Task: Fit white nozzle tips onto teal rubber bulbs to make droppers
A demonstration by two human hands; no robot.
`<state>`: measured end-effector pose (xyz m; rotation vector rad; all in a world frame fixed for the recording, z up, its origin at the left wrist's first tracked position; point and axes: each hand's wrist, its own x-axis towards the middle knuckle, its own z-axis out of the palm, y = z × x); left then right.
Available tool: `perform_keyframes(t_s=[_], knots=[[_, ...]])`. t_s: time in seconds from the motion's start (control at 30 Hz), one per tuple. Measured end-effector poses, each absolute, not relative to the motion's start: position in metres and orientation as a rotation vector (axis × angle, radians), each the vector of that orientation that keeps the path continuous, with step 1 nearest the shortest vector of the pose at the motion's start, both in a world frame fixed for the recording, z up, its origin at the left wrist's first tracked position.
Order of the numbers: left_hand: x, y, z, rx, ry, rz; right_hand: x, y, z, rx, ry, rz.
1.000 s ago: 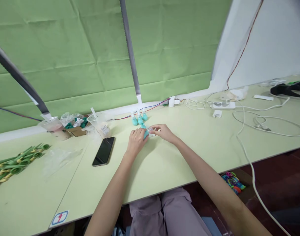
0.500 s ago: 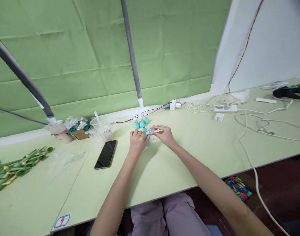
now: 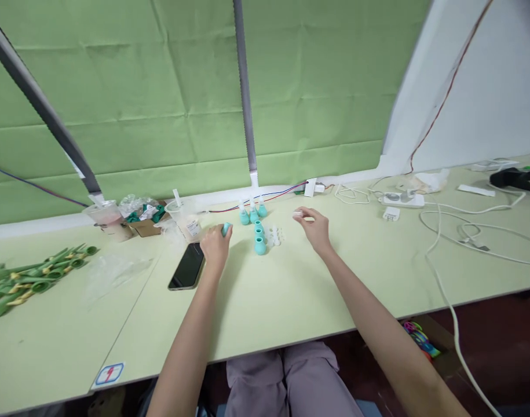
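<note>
My left hand point(image 3: 215, 246) is closed around a turquoise rubber bulb point(image 3: 226, 229), just above and beside the phone. Between the thumb and fingers of my right hand point(image 3: 315, 229) is a small clear plastic tip point(image 3: 298, 214), held off to the right. Three open-necked turquoise bulbs point(image 3: 260, 248) stand in a row on the table between my hands. Several small whitish pieces point(image 3: 275, 236) lie to the right of that row. Behind it stand three more turquoise bulbs point(image 3: 244, 218) with clear tips on top.
A black phone point(image 3: 187, 267) lies left of my left hand. Beyond are drink cups point(image 3: 184, 220) and a small cardboard box point(image 3: 147, 227). Green tubular pieces point(image 3: 39, 281) lie far left. On the right are a power strip point(image 3: 401, 200), a charger point(image 3: 391, 214) and white cables.
My hands have moved apart from the middle: the left goes left with a turquoise bulb, the right goes right with the clear tip. The row of open bulbs and whitish pieces is now uncovered.
</note>
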<state>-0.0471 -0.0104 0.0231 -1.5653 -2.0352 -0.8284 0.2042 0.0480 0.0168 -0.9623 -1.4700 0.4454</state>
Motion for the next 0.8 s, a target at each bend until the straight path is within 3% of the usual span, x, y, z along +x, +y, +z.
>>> perform_keyframes(t_s=[0.2,0.47,0.8], knots=[[-0.046,-0.006,0.018,-1.567,-2.196,-1.111,0.193,0.039,0.006,-1.029,-2.128,0.323],[-0.038,0.001,-0.002,-1.852,-2.123,-1.132,0.185,0.037,-0.002,-0.943,-2.335,0.003],[-0.043,0.020,-0.013,-1.862,-2.289,-1.408,0.186,0.036,0.001,-0.937,-2.237,0.199]])
